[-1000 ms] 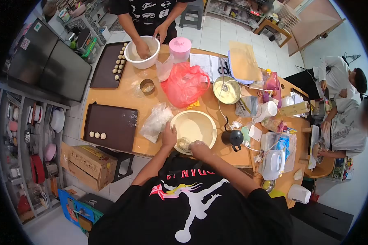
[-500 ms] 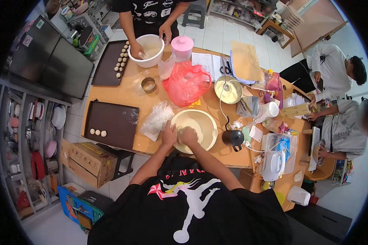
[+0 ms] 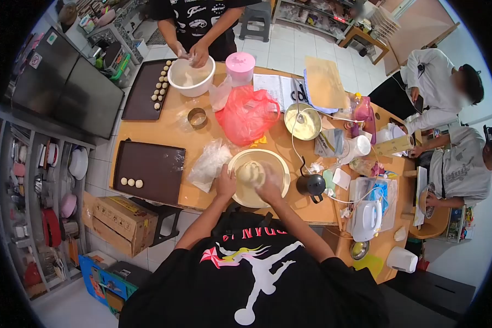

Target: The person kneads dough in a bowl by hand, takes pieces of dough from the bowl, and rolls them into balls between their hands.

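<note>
A cream-coloured bowl stands at the near edge of the table, with a pale lump of dough inside. My left hand grips the bowl's left rim. Over the right part of the bowl, beside the dough, is my right hand; motion smears its fingers. A clear plastic bag lies just left of the bowl. On the dark baking tray farther left, three small dough balls sit in a row. A black gooseneck kettle stands to the bowl's right.
Across the table a person's hands are over a white bowl. Nearby are a second tray with several dough balls, a metal ring, a red plastic bag and a metal bowl holding pale mixture. Two people are at the right.
My right hand has moved off the dough toward the right, leaving the lump in view. My left hand stays at the rim. The person opposite has lifted a hand out of the white bowl.
</note>
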### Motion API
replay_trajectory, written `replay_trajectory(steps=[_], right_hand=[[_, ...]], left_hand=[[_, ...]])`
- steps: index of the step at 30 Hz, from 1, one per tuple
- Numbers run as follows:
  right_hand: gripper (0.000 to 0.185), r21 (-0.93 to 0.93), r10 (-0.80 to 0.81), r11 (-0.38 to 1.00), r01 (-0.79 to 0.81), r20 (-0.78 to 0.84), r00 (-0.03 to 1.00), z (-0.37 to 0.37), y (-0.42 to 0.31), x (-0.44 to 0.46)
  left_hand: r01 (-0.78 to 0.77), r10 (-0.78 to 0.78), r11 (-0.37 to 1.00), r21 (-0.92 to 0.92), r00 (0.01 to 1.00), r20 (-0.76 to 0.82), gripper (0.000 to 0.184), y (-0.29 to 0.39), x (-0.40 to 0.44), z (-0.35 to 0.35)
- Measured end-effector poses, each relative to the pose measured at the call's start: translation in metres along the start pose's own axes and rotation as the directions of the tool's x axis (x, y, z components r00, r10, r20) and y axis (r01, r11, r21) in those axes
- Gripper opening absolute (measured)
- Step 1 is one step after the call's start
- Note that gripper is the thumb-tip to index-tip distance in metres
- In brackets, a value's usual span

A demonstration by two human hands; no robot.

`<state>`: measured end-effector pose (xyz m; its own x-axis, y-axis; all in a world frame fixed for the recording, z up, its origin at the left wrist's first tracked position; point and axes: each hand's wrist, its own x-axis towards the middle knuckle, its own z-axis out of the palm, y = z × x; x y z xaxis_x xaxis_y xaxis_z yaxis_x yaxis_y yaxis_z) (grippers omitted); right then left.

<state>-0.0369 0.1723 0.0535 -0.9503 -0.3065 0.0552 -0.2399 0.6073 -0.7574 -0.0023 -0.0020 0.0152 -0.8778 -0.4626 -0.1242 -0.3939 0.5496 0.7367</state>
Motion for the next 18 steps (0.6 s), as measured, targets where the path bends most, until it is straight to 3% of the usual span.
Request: replay_trajectory(steps=[3,6,9,12,16,18], right_hand=[[0.067,-0.259,-0.049,0.962,0.086,0.143,0.988,0.023,-0.019,0.005],[0.067,-0.348,-0.069,0.933,0.092,0.077,0.995,0.058,-0.007,0.014],[0.064,-0.376,-0.138,0.908,0.185,0.148,0.979,0.067,0.002,0.023],[0.059,-0.218,0.114,0.974,-0.07,0.196,0.974,0.056,-0.003,0.034],[0.07,-0.279,0.174,0.953,-0.121,0.174,0.969,0.048,0.018,0.034],[0.067,-0.23,0.312,0.937,-0.263,0.209,0.927,0.035,0.017,0.032]], left_hand=[[0.002,-0.002,1.0,0.016,1.0,-0.021,0.025,0.007,-0.002,-0.003],[0.037,-0.037,0.999,0.036,0.999,0.006,0.026,0.004,0.0,-0.002],[0.038,-0.039,0.999,0.024,0.999,0.016,0.027,0.004,0.0,-0.003],[0.044,-0.045,0.998,0.036,0.998,0.033,0.027,0.003,0.0,-0.002],[0.012,-0.014,0.999,0.04,0.998,0.065,0.026,0.002,-0.001,-0.001],[-0.026,0.024,0.999,0.033,0.998,0.06,0.025,0.0,-0.001,0.005]])
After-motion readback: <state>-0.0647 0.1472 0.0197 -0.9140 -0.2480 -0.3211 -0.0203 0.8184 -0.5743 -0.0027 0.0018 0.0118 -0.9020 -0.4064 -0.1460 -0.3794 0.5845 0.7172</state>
